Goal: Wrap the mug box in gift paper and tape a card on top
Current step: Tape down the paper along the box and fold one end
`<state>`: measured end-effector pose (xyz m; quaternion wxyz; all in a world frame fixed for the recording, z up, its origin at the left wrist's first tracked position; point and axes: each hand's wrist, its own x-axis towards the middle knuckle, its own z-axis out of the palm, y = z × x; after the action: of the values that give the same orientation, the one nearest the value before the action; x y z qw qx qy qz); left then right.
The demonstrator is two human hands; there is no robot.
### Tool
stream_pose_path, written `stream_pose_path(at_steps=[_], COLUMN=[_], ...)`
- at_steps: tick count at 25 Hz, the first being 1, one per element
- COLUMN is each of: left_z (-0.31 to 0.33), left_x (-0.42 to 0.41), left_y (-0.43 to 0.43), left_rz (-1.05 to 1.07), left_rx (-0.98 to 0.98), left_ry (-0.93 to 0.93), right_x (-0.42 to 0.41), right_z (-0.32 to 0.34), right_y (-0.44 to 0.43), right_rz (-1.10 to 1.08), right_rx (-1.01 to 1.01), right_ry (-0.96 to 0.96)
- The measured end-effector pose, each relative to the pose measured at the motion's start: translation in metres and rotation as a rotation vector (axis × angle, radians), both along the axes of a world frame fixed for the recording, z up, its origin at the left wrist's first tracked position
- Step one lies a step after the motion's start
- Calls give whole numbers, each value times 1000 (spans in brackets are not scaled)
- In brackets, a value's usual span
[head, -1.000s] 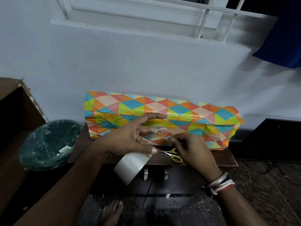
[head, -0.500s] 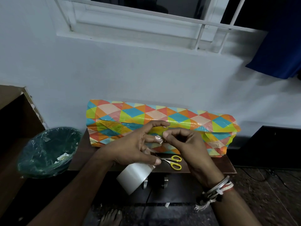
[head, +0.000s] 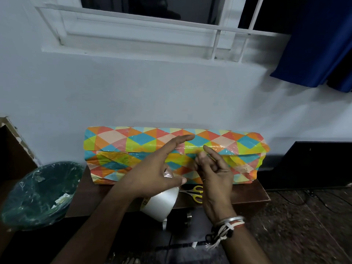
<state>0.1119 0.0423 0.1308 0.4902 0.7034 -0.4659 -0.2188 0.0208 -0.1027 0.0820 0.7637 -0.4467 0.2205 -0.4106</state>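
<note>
– One view, the head view: where does the mug box lie?
– On the surface, straight ahead of the left hand and the right hand, with its long axis running left to right along the wall.
– And the hands?
– The left hand grips the tape roll just before the box's front, forefinger stretched over the box. The right hand touches the box's seam with a fingertip, its other fingers curled; whether it pinches tape I cannot tell. It is nearer the seam, I judge.
</note>
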Motion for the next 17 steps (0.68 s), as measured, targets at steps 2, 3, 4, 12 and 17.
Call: stream_pose_path(at_steps=[2, 3, 4, 12, 17], left_z=[0, -1, -2, -10, -10], left_x=[-3, -3, -3, 0, 2], left_y=[-1, -2, -2, -4, -4], left_rz=[14, 14, 17, 19, 36], left_rx=[52, 61, 69, 12, 12], left_ry=[-132, -143, -135, -26, -24], right_x=[4, 6, 8, 22, 24], right_z=[-7, -10, -14, -23, -23], right_y=[2, 4, 6, 16, 16], right_rz=[-36, -54, -66, -87, -124], right_rx=[-29, -39, -38, 24, 6], right_ry=[-3, -2, -2, -76, -37])
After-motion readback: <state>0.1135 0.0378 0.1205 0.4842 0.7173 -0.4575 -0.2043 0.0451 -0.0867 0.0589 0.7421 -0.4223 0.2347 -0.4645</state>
